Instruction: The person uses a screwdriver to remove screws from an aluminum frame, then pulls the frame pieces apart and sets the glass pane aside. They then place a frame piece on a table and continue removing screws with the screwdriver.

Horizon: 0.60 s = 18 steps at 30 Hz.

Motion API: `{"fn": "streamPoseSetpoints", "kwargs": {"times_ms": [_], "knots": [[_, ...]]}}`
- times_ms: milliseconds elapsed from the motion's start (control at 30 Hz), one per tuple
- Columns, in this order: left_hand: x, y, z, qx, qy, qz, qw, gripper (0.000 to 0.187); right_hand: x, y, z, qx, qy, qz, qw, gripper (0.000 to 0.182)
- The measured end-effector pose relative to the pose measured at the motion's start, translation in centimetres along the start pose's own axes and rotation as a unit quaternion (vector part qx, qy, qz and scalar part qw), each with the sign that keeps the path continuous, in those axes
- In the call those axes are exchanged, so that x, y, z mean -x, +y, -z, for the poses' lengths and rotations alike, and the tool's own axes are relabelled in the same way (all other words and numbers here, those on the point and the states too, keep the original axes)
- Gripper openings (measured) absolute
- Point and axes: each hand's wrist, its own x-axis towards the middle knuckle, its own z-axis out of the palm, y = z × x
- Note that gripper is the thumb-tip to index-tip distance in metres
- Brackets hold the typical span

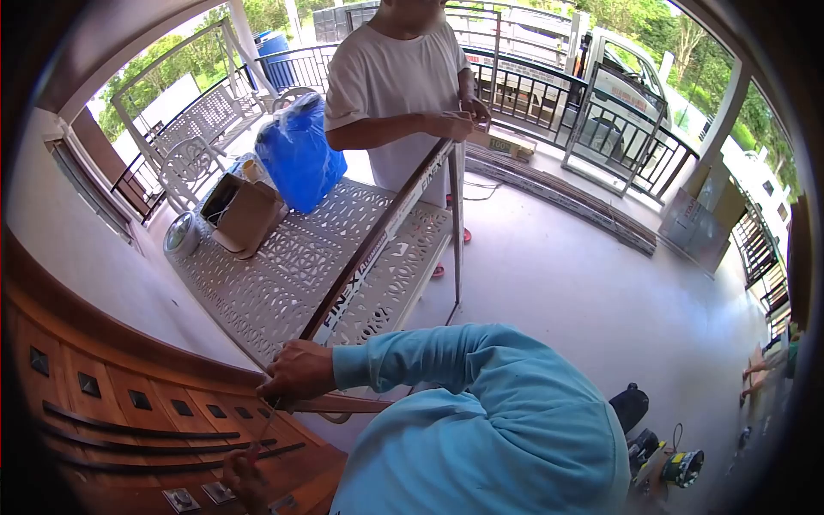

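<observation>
My right hand [298,372], at the end of a light blue sleeve, is closed around the near corner of a brown aluminium frame [390,225] with a printed protective strip. Lower down, my left hand [245,481] is partly in shadow and closed on what looks like a screwdriver [255,448] with a red handle. Its thin shaft points up toward the corner under my right hand. The frame lies across a white patterned metal table [283,232]. At its far corner stands a person in a white shirt [390,77], both hands [463,120] close to the frame.
A blue plastic-wrapped bundle [300,154] and an open cardboard box [249,215] stand on the table. A carved wooden door [112,378] is at lower left. Long profiles [566,202] lie along the railing. Tools [682,468] sit on the floor at lower right.
</observation>
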Motion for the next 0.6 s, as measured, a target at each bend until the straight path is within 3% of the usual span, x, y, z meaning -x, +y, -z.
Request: {"fn": "streamPoseSetpoints", "kwargs": {"times_ms": [100,167,267,467,600], "knots": [[1.2,3.2,-3.1,0.002,0.002,-0.174,0.985,0.032,0.1,0.0,0.0,0.003,0.019,0.001,1.0,0.03],[0.3,1.4,-1.0,0.06,-0.053,-0.218,0.973,0.034,0.1,-0.1,0.1,0.008,0.019,-0.003,1.0,0.029],[0.3,0.7,-0.1,-0.01,-0.033,-0.07,0.997,0.037,0.2,-0.2,0.3,0.009,0.01,-0.012,1.0,0.027],[-0.4,0.4,0.6,-0.028,-0.107,-0.151,0.982,0.024,0.2,0.1,-0.3,0.016,0.031,-0.003,0.999,0.023],[-0.6,0.4,-0.2,-0.03,-0.051,-0.132,0.989,0.024,0.3,0.4,-0.7,0.011,0.026,0.005,1.0,0.026]]}}
